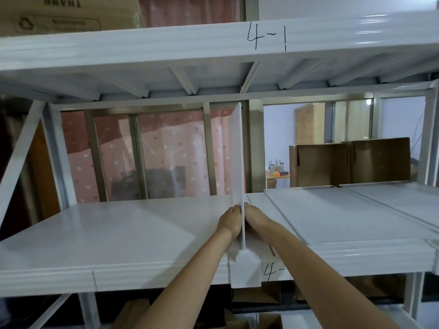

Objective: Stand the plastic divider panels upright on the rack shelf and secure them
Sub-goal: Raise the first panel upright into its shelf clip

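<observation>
A thin white plastic divider panel (237, 150) stands upright, edge-on to me, on the white rack shelf (118, 233). Its top reaches close to the shelf above. My left hand (229, 220) presses against its left face near the bottom, and my right hand (255, 220) presses against its right face, so both hands pinch the panel between them. A white foot piece (244, 271) at the panel's front end hangs over the shelf's front lip. More flat white panels (344, 210) lie stacked on the shelf to the right.
The upper shelf beam (213, 41) is marked "4-1" by hand. Brown cardboard boxes (349, 162) stand behind the rack at right. A pink dotted curtain (154, 150) hangs behind window bars. White rack uprights (427, 138) frame the bay. Cardboard lies below the shelf.
</observation>
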